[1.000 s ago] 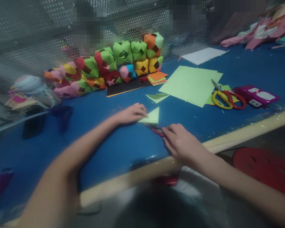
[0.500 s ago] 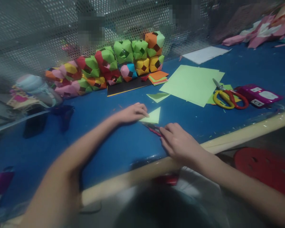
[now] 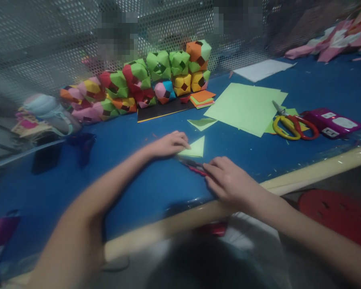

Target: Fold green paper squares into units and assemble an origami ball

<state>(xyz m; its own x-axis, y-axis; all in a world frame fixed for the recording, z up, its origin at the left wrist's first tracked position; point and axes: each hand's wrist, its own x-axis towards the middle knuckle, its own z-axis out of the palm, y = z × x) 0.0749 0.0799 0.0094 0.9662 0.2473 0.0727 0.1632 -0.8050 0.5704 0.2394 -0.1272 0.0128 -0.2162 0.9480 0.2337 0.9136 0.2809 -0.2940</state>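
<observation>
My left hand [image 3: 172,144] presses a folded piece of light green paper [image 3: 198,147] onto the blue table, its fingers bent and covering the paper's left end. In my right hand [image 3: 225,176] is a utility knife [image 3: 197,168] with a red and dark handle. Its blade points left, just below the paper's lower edge, and the tip is blurred. Beyond the folded piece lies a small light green paper triangle [image 3: 202,123]. Large light green sheets [image 3: 243,106] are spread farther back to the right.
Folded paper cubes [image 3: 159,66] stand stacked along the perforated metal screen. Scissors [image 3: 295,126] and a purple packet [image 3: 333,122] lie at the right. A small stack of coloured squares [image 3: 202,98] rests near a black sheet [image 3: 159,111]. A bottle [image 3: 48,114] is at the left.
The knife blade has slid slightly down, away from the paper's lower edge. My left hand still presses the paper. The whole view has shifted a little.
</observation>
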